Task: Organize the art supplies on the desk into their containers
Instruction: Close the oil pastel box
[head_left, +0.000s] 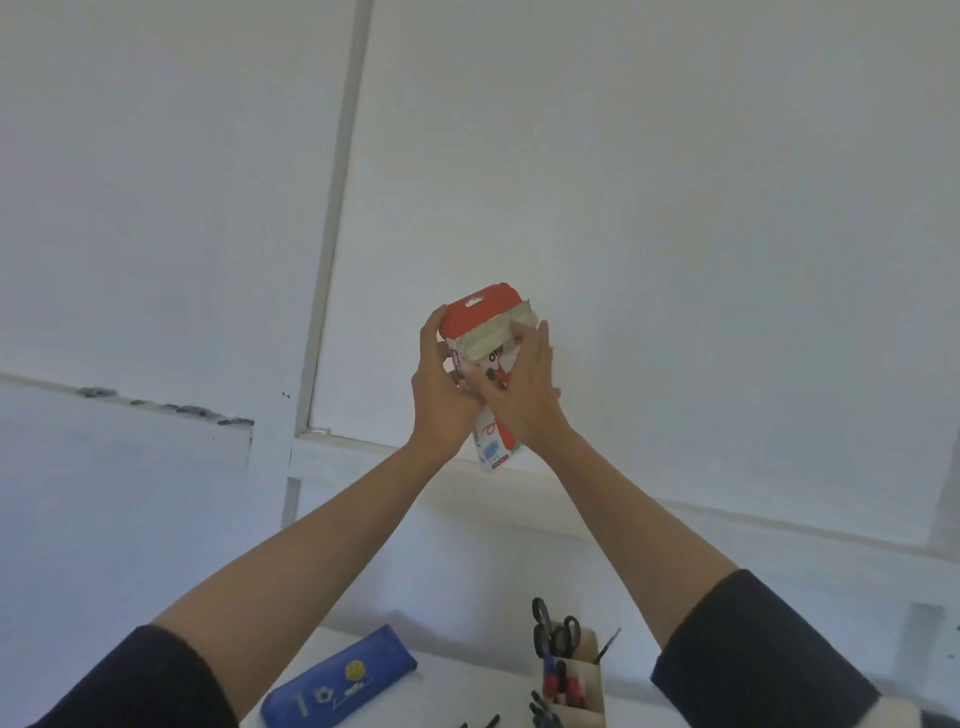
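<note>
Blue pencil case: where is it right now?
Head view, bottom edge, left of centre: the blue pencil case lies on the desk, left of the cardboard organiser.

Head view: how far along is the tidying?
Done: scissors and markers stand in the organizer. In hand: the left hand grips a red box held up, the right hand pressing its side. Left: pens lie loose on the desk; the pencil case lies nearby.
</note>
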